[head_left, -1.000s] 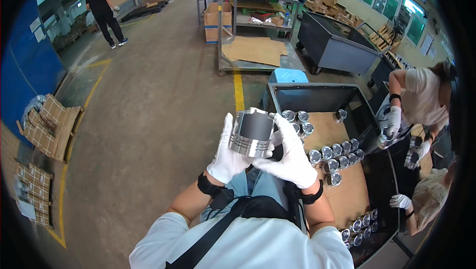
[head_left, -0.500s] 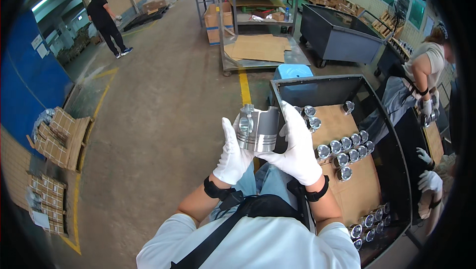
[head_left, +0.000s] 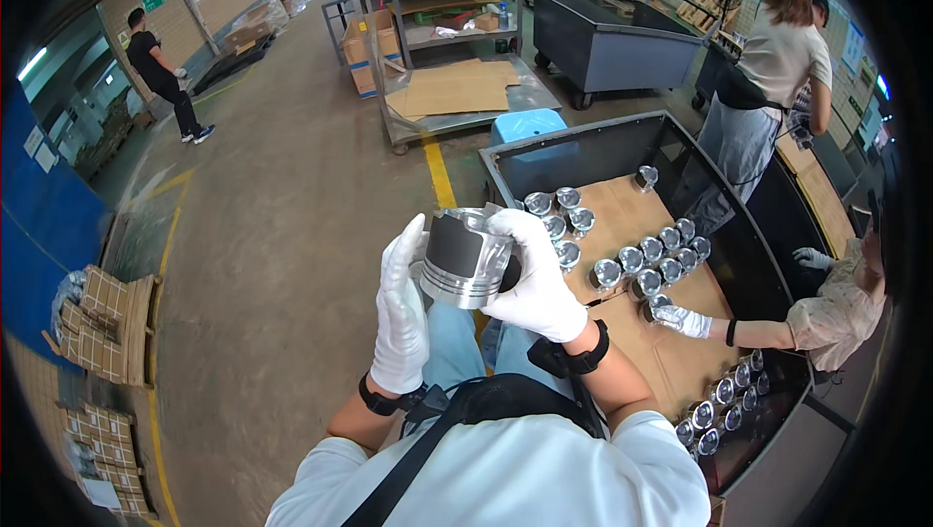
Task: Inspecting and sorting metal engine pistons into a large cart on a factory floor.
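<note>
Both hands are in white gloves and wrapped around a metal piston (head_left: 466,257), held up in front of the chest over the lap. The left hand (head_left: 400,318) lies flat against the piston's left side with the fingers pointing up, and the right hand (head_left: 536,279) curls over the top and right side, fingers closed around it. The piston has a dark skirt and a shiny grooved band on its lower end, and it's tilted a bit. Just to the right is a big dark metal bin (head_left: 583,150) lined with brown cardboard, with rows of the same shiny pistons (head_left: 649,260) standing on the cardboard and another cluster (head_left: 724,401) near the bin's lower right corner. A co-worker's gloved hand (head_left: 680,321) reaches in from the right and sits on the cardboard near the rows. Another person in a light shirt (head_left: 777,51) stands at the far side of the bin. Further back there's a blue stool (head_left: 525,123), a low cart with flattened cardboard (head_left: 457,89), a grey wheeled bin (head_left: 612,36), and someone in black (head_left: 160,65) walking off across the concrete floor. Stacks of folded cartons (head_left: 107,323) sit on the left.
</note>
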A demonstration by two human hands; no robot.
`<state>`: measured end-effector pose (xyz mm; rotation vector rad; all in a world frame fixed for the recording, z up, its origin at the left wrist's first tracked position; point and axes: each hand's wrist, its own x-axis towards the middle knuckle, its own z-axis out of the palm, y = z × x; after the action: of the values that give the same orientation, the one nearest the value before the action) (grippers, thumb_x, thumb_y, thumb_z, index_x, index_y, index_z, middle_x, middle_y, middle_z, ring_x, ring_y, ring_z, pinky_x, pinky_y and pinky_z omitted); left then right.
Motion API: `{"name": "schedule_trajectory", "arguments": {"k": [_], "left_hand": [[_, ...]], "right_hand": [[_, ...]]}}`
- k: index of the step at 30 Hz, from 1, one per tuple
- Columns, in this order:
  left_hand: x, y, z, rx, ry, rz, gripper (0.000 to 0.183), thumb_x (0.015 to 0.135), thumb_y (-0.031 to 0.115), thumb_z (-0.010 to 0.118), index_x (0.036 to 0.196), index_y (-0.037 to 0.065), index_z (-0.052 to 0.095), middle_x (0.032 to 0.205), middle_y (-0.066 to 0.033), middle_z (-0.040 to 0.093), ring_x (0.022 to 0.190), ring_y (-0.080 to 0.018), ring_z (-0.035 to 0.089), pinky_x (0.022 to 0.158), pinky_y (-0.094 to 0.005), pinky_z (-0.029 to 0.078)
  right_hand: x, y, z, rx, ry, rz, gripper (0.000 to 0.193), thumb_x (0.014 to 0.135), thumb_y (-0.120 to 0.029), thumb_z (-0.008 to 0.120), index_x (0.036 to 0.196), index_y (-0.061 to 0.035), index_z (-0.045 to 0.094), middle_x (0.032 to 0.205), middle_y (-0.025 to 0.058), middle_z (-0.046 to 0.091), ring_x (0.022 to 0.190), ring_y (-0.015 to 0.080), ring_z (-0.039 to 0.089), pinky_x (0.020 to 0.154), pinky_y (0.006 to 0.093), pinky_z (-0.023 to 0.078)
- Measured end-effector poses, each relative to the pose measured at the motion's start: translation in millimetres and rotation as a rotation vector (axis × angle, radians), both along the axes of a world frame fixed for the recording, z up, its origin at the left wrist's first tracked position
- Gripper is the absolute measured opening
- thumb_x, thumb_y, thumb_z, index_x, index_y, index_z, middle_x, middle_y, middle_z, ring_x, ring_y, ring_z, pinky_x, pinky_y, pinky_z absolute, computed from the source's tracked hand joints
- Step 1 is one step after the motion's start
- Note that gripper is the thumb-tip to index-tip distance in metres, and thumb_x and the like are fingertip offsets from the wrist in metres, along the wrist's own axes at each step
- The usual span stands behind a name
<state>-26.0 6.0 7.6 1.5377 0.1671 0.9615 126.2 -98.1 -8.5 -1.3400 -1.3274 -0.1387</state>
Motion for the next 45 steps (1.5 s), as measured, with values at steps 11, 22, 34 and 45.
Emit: {"name": "schedule_trajectory", "arguments": {"k": [11,22,34,45], "left_hand": [[24.7,2.5,-16.3,-0.834,-0.247,-0.506,0.064,0.106,0.058,0.029,0.146,0.010,0.044,0.141,-0.0146,0.052,0.135,-0.0268,0.047,0.117,-0.0454,0.033],[23.2,15.2,-21.3,-1.163,-0.251,-0.634,0.055,0.104,0.058,0.034,0.142,0.021,0.049,0.130,-0.0151,0.060,0.097,-0.0408,0.068,0.081,-0.0530,0.060],[19.2,15.3,-14.7,-0.916,-0.260,-0.378,0.065,0.103,0.063,0.030,0.152,0.020,0.037,0.128,-0.0118,0.062,0.105,-0.0348,0.068,0.087,-0.0523,0.059],[11.0,-1.7,-11.9,-0.361,-0.185,-0.136,0.081,0.102,0.067,0.030,0.159,0.010,0.022,0.152,-0.0118,0.043,0.137,-0.0225,0.045,0.116,-0.0395,0.036]], "right_hand": [[-6.0,5.5,-3.4,-0.023,0.333,0.288,0.087,0.057,-0.011,0.087,0.136,-0.0024,0.049,0.134,0.0160,0.056,0.128,0.0267,0.054,0.111,0.0399,0.042],[7.2,-4.4,8.0,-0.257,0.045,0.147,0.124,0.054,-0.038,0.097,0.152,0.0019,0.033,0.141,0.0217,0.054,0.132,0.0356,0.053,0.111,0.0427,0.042],[2.3,-10.3,26.0,-0.258,-0.028,0.116,0.114,0.057,-0.017,0.095,0.152,0.0010,0.034,0.141,0.0195,0.057,0.130,0.0310,0.055,0.113,0.0418,0.040],[-19.3,-8.8,36.9,-0.113,-0.467,-0.087,0.079,0.057,-0.001,0.077,0.132,0.0009,0.053,0.131,0.0242,0.059,0.107,0.0399,0.063,0.091,0.0439,0.052]]}}
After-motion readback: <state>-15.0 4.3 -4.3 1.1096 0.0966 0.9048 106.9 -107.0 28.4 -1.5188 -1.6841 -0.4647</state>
